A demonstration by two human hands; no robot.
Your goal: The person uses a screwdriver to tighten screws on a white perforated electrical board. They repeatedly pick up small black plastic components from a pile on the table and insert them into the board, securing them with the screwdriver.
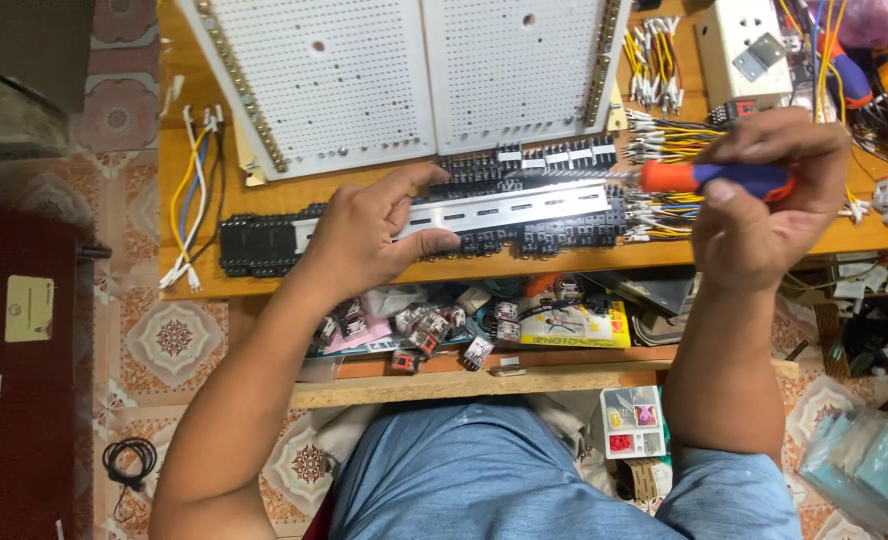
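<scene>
Head view shows the left hand [369, 235] pressed flat, fingers spread, on the metal rail [524, 207], apparently to steady it on the wooden desk [204, 285]. The right hand [764, 205] is closed around an orange-and-blue screwdriver [719, 178], its tip aimed at the rail's right end, where yellow and white wires [664, 205] crowd in. The slotted silver rail runs between rows of black terminal blocks [264, 245], below two white perforated panels [414, 70].

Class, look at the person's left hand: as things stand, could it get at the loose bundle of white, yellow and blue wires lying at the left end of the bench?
Probably yes. The left hand rests on the metal rail, holding nothing, and the bench between it and the wire bundle carries only low black terminal blocks.
</scene>
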